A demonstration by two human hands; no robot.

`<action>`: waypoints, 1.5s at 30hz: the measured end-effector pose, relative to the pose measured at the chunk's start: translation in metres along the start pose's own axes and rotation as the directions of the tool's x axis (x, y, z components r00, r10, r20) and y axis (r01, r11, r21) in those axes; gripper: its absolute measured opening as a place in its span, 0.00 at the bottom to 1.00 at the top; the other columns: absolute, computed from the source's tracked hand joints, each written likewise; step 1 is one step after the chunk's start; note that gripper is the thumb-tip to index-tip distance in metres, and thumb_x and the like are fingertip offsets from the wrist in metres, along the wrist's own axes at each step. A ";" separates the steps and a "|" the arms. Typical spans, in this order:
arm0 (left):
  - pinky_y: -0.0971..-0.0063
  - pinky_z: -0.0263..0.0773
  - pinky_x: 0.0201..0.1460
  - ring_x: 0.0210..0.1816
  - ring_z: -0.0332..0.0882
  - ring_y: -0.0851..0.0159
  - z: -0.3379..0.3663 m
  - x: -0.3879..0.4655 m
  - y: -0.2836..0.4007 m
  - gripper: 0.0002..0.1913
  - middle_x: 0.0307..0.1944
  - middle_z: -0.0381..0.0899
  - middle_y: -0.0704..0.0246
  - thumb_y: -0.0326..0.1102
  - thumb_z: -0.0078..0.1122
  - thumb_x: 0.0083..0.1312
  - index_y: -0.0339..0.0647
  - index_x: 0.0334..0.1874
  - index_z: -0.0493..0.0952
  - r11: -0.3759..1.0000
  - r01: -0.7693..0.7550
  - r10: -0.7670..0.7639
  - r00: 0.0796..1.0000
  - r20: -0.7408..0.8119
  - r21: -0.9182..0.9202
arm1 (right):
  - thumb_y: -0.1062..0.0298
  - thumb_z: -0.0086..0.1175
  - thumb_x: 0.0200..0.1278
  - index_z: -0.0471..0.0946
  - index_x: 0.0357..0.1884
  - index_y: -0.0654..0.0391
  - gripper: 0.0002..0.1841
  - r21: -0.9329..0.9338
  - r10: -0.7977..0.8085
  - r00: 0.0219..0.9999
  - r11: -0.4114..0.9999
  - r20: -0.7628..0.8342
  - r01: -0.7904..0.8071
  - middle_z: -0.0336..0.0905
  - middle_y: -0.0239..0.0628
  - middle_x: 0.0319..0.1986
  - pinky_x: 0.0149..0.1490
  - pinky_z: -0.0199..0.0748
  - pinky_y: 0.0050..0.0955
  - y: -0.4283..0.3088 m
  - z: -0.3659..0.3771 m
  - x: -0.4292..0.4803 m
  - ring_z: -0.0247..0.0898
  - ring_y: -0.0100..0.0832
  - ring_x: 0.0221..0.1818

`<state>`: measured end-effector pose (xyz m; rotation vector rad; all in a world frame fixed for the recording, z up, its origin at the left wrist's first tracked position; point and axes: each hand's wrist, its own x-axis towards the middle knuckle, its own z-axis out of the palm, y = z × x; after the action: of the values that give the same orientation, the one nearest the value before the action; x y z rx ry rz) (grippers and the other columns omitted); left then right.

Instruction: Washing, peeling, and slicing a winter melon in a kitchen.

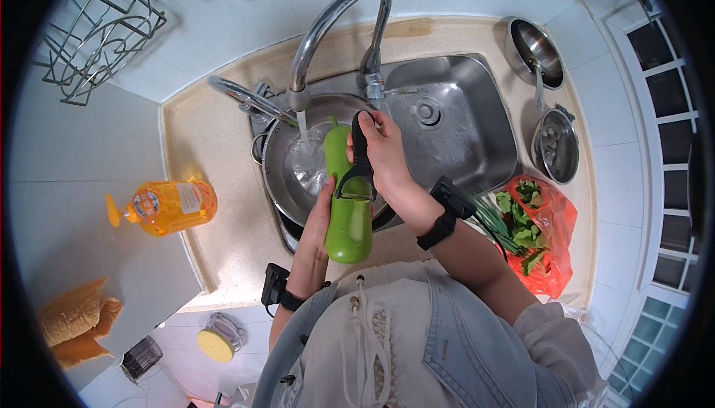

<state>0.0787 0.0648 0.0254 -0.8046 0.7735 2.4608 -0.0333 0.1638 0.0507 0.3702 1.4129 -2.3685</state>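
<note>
A long green gourd (pixel 347 235) lies along my left hand (pixel 323 204), which grips it from the left side. My right hand (pixel 385 142) is closed around the black handle of a Y-shaped vegetable peeler (pixel 357 176). The peeler's metal blade rests across the gourd's middle, and a paler peeled strip shows just below it. Behind the gourd, a large metal pan (pixel 276 184) sits in the left sink basin. Water runs from the curved chrome faucet (pixel 321 22) into this pan. The gourd hides part of the pan and the left fingers.
The right sink basin (pixel 469 128) has a drain strainer (pixel 428 113). Metal bowls (pixel 550 56) (pixel 564 162) stand on the right counter, above a red plastic bag (pixel 550 262) with leafy greens (pixel 522 229). An orange soap bottle (pixel 176 207) lies at left, below a wire rack (pixel 103 39).
</note>
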 end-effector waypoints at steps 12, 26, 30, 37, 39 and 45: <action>0.69 0.76 0.38 0.35 0.80 0.59 -0.020 -0.017 -0.003 0.32 0.42 0.78 0.57 0.61 0.36 0.69 0.35 0.55 0.71 0.994 -0.006 -0.007 0.993 0.119 0.108 | 0.63 0.47 0.69 0.65 0.35 0.60 0.10 0.044 0.011 0.998 0.999 -0.068 -0.008 0.72 0.39 0.18 0.20 0.68 0.28 0.003 -0.017 0.091 0.67 0.31 0.14; 0.67 0.78 0.42 0.40 0.80 0.59 -0.037 0.002 0.017 0.30 0.43 0.79 0.57 0.59 0.37 0.69 0.37 0.56 0.71 0.993 -0.091 0.093 0.995 0.036 -0.072 | 0.63 0.47 0.70 0.65 0.41 0.58 0.09 -0.256 -0.468 0.881 0.845 0.068 0.469 0.71 0.34 0.21 0.28 0.66 0.23 -0.024 0.007 0.033 0.67 0.24 0.21; 0.68 0.78 0.43 0.40 0.81 0.60 -0.047 0.022 0.015 0.27 0.43 0.80 0.59 0.55 0.35 0.70 0.38 0.55 0.71 0.981 -0.123 0.134 0.989 0.063 -0.149 | 0.61 0.49 0.70 0.64 0.42 0.57 0.11 0.091 0.048 0.993 0.994 0.111 -0.059 0.72 0.34 0.22 0.26 0.66 0.24 0.006 0.014 -0.021 0.68 0.27 0.20; 0.73 0.76 0.43 0.40 0.79 0.69 -0.031 0.021 0.013 0.20 0.38 0.79 0.67 0.45 0.40 0.71 0.37 0.55 0.71 0.948 -0.292 0.294 0.956 0.005 -0.125 | 0.60 0.50 0.69 0.66 0.40 0.57 0.11 0.068 0.102 0.990 0.992 0.097 -0.109 0.72 0.35 0.22 0.26 0.66 0.26 0.017 0.014 -0.025 0.67 0.28 0.19; 0.69 0.77 0.46 0.45 0.79 0.62 -0.029 0.019 0.018 0.21 0.42 0.79 0.62 0.40 0.50 0.66 0.37 0.59 0.67 0.976 -0.198 0.199 0.980 0.009 -0.094 | 0.61 0.50 0.68 0.66 0.40 0.55 0.10 0.139 0.016 1.000 0.990 -0.006 -0.015 0.71 0.34 0.23 0.24 0.66 0.25 0.001 0.000 -0.003 0.67 0.28 0.18; 0.69 0.77 0.43 0.41 0.80 0.59 -0.027 0.036 0.034 0.26 0.42 0.77 0.59 0.37 0.55 0.63 0.35 0.61 0.61 0.919 -0.311 0.328 0.944 -0.031 0.244 | 0.53 0.58 0.61 0.64 0.54 0.61 0.27 -0.479 -0.158 0.973 0.849 0.168 0.220 0.73 0.38 0.30 0.20 0.64 0.22 0.012 -0.023 0.024 0.65 0.24 0.17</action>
<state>0.0444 0.0305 -0.0034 -0.7258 1.2888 2.5584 -0.0488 0.1751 0.0204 -0.0591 1.9958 -2.0118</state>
